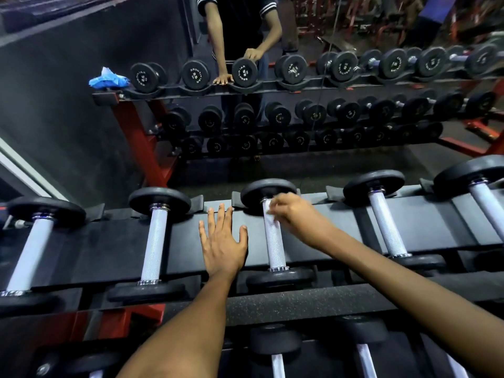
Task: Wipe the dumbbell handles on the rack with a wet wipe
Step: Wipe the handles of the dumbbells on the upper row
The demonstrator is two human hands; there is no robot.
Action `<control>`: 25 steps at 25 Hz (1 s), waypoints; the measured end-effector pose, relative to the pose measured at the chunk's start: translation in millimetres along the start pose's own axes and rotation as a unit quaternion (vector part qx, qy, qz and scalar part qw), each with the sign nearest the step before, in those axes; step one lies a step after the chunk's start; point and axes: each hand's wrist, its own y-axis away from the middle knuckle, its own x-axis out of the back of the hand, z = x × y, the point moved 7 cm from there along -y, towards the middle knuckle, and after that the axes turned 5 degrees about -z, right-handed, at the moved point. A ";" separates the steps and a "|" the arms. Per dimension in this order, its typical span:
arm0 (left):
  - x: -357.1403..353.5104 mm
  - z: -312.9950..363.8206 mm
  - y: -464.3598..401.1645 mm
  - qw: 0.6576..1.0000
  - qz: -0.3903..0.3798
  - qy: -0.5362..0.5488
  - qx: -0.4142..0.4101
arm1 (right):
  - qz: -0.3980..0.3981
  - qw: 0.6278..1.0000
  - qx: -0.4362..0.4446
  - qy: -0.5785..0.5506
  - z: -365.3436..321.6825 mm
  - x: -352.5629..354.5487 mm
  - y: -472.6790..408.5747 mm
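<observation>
Wiping in progress: centre dumbbell handle.
Right hand pinches wet wipe at handle's far end; left hand flat beside it; neighbouring handles' state indeterminate.

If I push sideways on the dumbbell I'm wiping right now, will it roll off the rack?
Probably not. The dumbbell has round end weights, so it could roll on a flat floor, but here each end seems to sit in a notch of the rack. It looks like solid metal and rubber, likely heavy for its size. The right hand rubbing the wipe should hardly shift it.
</observation>
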 end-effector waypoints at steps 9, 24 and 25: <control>1.3 0.5 -0.3 1.000 -0.002 0.002 0.007 | -0.016 0.639 -0.290 -0.712 29.3 -14.7 46.3; -0.8 0.5 -1.8 1.000 -0.005 -0.027 0.004 | -0.060 0.940 0.270 0.201 17.5 -4.3 0.9; -1.8 0.2 -2.1 1.000 -0.006 -0.030 0.003 | -0.076 0.933 0.291 0.198 13.3 -15.2 11.2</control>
